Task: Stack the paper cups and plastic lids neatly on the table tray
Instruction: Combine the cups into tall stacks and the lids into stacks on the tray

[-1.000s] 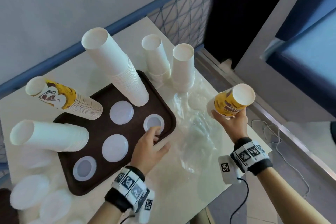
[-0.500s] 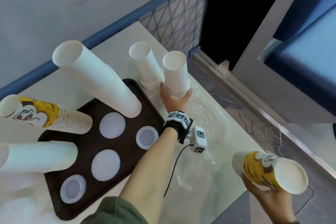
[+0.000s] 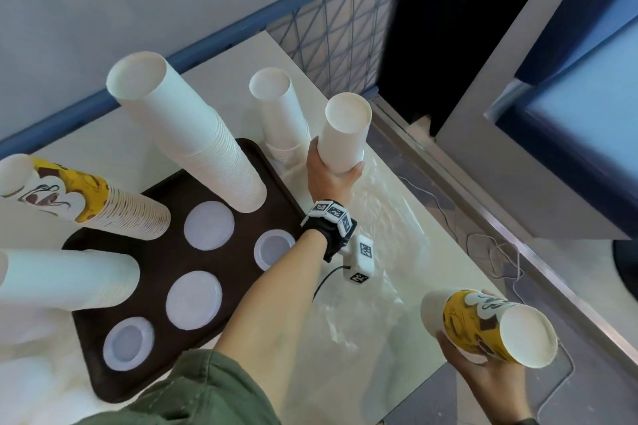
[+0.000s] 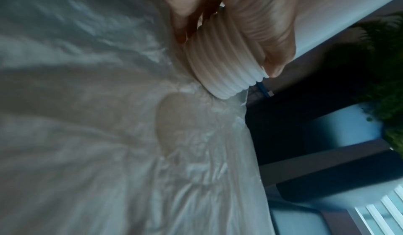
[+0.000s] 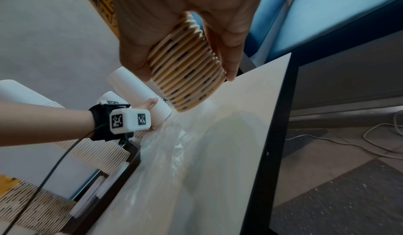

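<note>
On the brown tray [image 3: 276, 179] several cup stacks and lids [image 3: 209, 230] already stand, while the left hand [image 3: 329, 179] grasps a white cup stack [image 3: 343, 134] just beside the tray and the right hand [image 3: 483, 376] holds a yellow cup stack [image 3: 483, 324] well away from it.

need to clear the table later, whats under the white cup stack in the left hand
Crumpled clear plastic wrap lies on the table under the white cup stack gripped by the left hand. The wrap's folds hide whether anything lies beneath it.

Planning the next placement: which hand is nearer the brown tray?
Left. The left hand grips a white cup stack just past the brown tray's far right corner; the right hand holds a yellow cup stack beyond the table's edge.
</note>
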### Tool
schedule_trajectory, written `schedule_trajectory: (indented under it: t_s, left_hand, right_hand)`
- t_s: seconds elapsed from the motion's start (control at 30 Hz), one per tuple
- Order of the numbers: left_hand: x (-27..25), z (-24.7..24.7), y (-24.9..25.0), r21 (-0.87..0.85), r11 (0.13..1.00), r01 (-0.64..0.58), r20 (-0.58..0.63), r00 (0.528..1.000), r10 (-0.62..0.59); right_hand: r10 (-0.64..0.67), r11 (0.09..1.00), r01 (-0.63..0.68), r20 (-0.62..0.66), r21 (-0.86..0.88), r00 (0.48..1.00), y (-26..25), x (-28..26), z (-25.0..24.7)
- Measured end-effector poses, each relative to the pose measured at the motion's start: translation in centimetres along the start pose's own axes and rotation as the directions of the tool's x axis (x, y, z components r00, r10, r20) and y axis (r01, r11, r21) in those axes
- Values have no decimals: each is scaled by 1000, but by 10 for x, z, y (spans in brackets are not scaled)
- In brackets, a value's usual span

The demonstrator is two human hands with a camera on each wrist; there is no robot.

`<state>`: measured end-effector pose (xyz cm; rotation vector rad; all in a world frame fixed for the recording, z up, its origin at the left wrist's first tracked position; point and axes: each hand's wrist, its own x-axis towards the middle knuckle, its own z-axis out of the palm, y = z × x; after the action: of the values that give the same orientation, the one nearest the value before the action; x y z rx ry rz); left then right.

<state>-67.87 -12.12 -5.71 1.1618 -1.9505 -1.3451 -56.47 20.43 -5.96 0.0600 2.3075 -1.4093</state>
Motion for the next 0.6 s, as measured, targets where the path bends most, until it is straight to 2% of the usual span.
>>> schedule_trajectory:
  t_s: [0.07,0.13,0.23,0.3,0.37,0.47,0.53,0.6]
  left_hand:
    - [-4,-10,5,-15,1000,-18,60,998,19]
    - [-11,-22,12,-35,997,-75,131,988,79]
    - [-30,-47,23,-62,981,-182,234,953,191]
    - [-51,-71,27,-92,972,-216,283,930,234]
    - [-76,-104,30,-132,971,-199,321,918,232]
    - [-118,-164,19,-199,978,-58,385,914,132]
    - [-144,-211,5,-171,985,2,326,944,55]
    - [-166,-255,-8,-147,989,30,214,977,2]
  right_hand:
    - [2,1000,-2,2,22,1000,-18,3,2]
    - [-86,996,87,-46,36,995,-35,4,7]
    - [-124,988,131,-79,78,989,-54,3,11]
    - [-134,987,138,-52,88,990,-70,0,14]
    - [-163,985,163,6,55,987,-90,-2,21]
    - [-244,969,247,158,-4,957,-125,-13,36]
    - [-264,961,277,275,-9,924,-154,-24,53]
    - [-319,932,362,401,-34,859,-182,-32,79]
